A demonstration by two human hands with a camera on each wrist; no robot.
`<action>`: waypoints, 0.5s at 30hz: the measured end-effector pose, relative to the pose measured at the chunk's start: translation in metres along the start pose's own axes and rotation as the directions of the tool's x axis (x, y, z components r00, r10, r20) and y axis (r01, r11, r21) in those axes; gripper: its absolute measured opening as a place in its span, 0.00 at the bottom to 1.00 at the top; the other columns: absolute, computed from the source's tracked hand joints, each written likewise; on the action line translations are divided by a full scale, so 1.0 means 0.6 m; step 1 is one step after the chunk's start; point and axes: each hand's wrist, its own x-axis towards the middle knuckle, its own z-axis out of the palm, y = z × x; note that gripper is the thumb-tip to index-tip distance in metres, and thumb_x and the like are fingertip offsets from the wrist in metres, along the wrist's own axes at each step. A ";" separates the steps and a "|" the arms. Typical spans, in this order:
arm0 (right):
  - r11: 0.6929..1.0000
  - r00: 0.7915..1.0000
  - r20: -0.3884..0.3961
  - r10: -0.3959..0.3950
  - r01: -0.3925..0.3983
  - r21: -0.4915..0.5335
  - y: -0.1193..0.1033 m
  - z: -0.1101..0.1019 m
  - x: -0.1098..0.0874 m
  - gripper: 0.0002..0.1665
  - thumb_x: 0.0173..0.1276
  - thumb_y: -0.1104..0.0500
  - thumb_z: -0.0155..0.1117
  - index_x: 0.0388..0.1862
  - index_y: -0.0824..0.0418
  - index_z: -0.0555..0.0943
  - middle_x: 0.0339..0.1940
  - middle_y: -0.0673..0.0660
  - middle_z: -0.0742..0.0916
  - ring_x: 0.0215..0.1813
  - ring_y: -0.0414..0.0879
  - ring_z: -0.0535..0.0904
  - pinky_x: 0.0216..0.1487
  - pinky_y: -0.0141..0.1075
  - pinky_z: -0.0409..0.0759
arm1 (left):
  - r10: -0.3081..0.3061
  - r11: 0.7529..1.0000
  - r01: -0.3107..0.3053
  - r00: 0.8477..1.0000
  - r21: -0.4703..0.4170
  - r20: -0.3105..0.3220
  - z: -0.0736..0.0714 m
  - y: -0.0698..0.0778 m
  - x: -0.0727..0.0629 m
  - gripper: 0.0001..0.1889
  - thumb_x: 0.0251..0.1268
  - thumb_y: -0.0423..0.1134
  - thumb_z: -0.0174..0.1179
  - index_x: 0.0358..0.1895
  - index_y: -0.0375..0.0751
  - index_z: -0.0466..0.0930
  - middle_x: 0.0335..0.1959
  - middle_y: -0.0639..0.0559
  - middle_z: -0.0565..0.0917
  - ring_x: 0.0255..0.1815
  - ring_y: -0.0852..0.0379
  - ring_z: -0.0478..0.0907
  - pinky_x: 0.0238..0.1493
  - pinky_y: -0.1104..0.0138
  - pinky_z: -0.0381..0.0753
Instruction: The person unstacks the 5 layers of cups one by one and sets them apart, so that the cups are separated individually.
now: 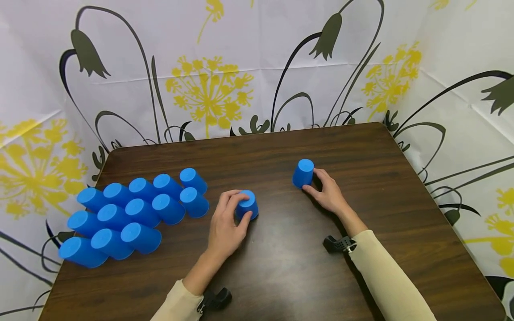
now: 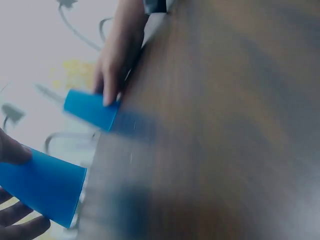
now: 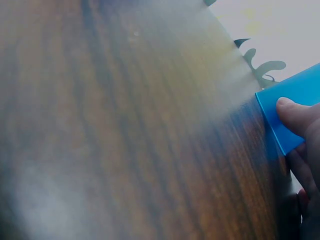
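My left hand [image 1: 225,227] holds an upside-down blue plastic cup [image 1: 249,204], thumb on one side and fingers on the other. In the left wrist view, that cup [image 2: 47,187] appears slightly above the tabletop, its rim toward the wood. Farther right and back, my right hand [image 1: 330,192] grips a second upside-down blue cup [image 1: 303,174] from its right side. The right wrist view shows the thumb [image 3: 295,116] lying against this cup [image 3: 295,90], with its rim at or close to the table. Its other fingers are partly hidden behind the cup.
Several more upside-down blue cups [image 1: 138,213] stand in close rows at the table's left. The table [image 1: 281,258] has a dark wood-grain top. A white cloth [image 1: 277,40] with yellow and grey-green plants hangs behind it. Each wrist wears a black strap [image 1: 337,244].
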 end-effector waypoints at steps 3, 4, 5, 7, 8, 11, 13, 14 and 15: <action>1.000 1.000 -0.004 -0.004 0.004 -0.003 -0.001 0.000 -0.001 0.36 0.67 0.54 0.69 0.69 0.67 0.69 0.65 0.65 0.76 0.69 0.61 0.69 0.69 0.59 0.62 | -0.057 0.997 0.058 0.997 0.045 -0.043 -0.051 -0.015 -0.038 0.23 0.55 0.31 0.72 0.55 0.45 0.77 0.59 0.45 0.73 0.58 0.48 0.74 0.53 0.50 0.80; 1.000 1.000 -0.005 -0.005 0.005 -0.002 -0.002 0.000 -0.002 0.36 0.67 0.54 0.69 0.69 0.67 0.69 0.65 0.65 0.76 0.68 0.61 0.69 0.69 0.59 0.62 | -0.076 0.995 0.080 0.995 0.059 -0.059 -0.067 -0.019 -0.049 0.24 0.55 0.31 0.72 0.55 0.45 0.77 0.59 0.45 0.73 0.58 0.48 0.74 0.52 0.50 0.81; 1.000 1.000 -0.006 -0.007 0.007 0.000 -0.003 0.000 -0.002 0.36 0.67 0.53 0.69 0.69 0.67 0.69 0.64 0.66 0.76 0.68 0.61 0.69 0.69 0.59 0.63 | -0.091 0.993 0.097 0.993 0.073 -0.079 -0.081 -0.025 -0.059 0.24 0.54 0.30 0.72 0.55 0.44 0.77 0.59 0.44 0.73 0.58 0.48 0.74 0.50 0.50 0.82; 1.000 1.000 -0.006 -0.009 0.009 0.002 -0.004 0.000 -0.003 0.36 0.67 0.53 0.69 0.68 0.67 0.69 0.64 0.66 0.76 0.68 0.61 0.69 0.68 0.59 0.63 | -0.113 0.987 0.125 0.987 0.105 -0.112 -0.107 -0.034 -0.076 0.25 0.53 0.29 0.72 0.55 0.42 0.77 0.59 0.43 0.73 0.57 0.47 0.75 0.46 0.49 0.83; 1.000 1.000 -0.005 -0.008 0.008 0.002 -0.004 0.000 -0.003 0.36 0.67 0.53 0.69 0.69 0.67 0.69 0.64 0.66 0.76 0.68 0.62 0.69 0.68 0.59 0.63 | -0.122 0.983 0.137 0.984 0.122 -0.127 -0.117 -0.038 -0.083 0.25 0.52 0.28 0.73 0.55 0.42 0.77 0.58 0.42 0.73 0.57 0.46 0.75 0.46 0.48 0.83; 1.000 1.000 0.000 -0.003 0.003 -0.001 -0.004 0.000 -0.004 0.36 0.67 0.53 0.69 0.69 0.67 0.69 0.64 0.66 0.76 0.68 0.62 0.68 0.68 0.59 0.62 | -0.148 0.969 0.179 0.973 0.173 -0.176 -0.143 -0.048 -0.101 0.25 0.50 0.27 0.73 0.54 0.40 0.78 0.57 0.42 0.74 0.55 0.45 0.76 0.44 0.46 0.83; 1.000 1.000 0.002 -0.001 0.001 -0.001 -0.004 -0.001 -0.003 0.37 0.67 0.53 0.69 0.69 0.67 0.68 0.64 0.66 0.76 0.69 0.62 0.68 0.69 0.59 0.62 | -0.180 0.954 0.224 0.960 0.198 -0.214 -0.154 -0.055 -0.111 0.26 0.50 0.26 0.73 0.54 0.40 0.78 0.57 0.42 0.75 0.54 0.45 0.76 0.44 0.46 0.83; 1.000 1.000 0.002 0.000 0.000 -0.001 -0.005 -0.001 -0.003 0.37 0.67 0.53 0.69 0.69 0.67 0.68 0.64 0.66 0.76 0.69 0.61 0.68 0.69 0.59 0.62 | -0.198 0.946 0.248 0.951 0.207 -0.236 -0.159 -0.058 -0.117 0.26 0.50 0.26 0.73 0.54 0.40 0.79 0.57 0.42 0.75 0.54 0.46 0.76 0.44 0.47 0.83; 1.000 1.000 0.003 0.001 -0.001 -0.001 -0.006 -0.001 -0.003 0.36 0.67 0.53 0.69 0.69 0.67 0.69 0.65 0.66 0.76 0.69 0.61 0.68 0.69 0.59 0.62 | -0.215 0.938 0.273 0.942 0.215 -0.258 -0.163 -0.061 -0.121 0.25 0.50 0.26 0.73 0.54 0.40 0.79 0.56 0.42 0.75 0.54 0.46 0.76 0.45 0.48 0.83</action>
